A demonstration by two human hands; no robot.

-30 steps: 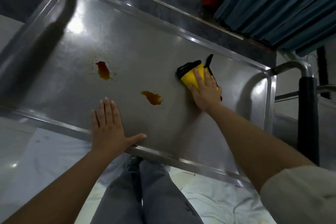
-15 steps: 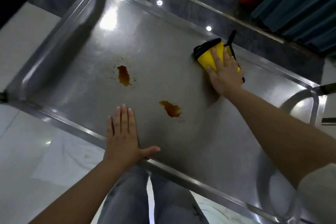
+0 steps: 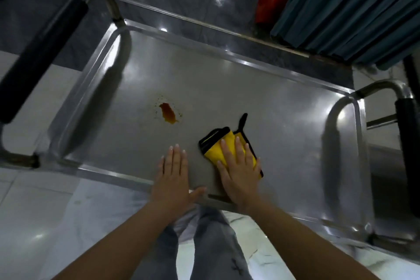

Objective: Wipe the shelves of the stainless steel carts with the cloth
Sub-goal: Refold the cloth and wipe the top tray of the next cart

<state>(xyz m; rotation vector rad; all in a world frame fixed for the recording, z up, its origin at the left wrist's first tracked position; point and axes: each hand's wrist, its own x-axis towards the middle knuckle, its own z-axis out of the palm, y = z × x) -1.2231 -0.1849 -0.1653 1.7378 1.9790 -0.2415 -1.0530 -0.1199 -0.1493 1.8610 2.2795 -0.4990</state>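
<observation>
The right hand point(image 3: 238, 166) lies flat, fingers straight, pressing the folded yellow cloth point(image 3: 218, 145) onto the steel cart shelf point(image 3: 284, 125) near its front rim. The left hand point(image 3: 173, 175) rests open and flat on the shelf just beside it, thumb spread along the rim. A brown stain point(image 3: 168, 116) sits left of the cloth, well apart from both hands. A black-gripped handle point(image 3: 43, 52), somewhat blurred, rises at the cart's left end.

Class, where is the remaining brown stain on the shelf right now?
The brown stain lies mid-shelf, left of and beyond the yellow cloth, ahead of the left hand.
</observation>
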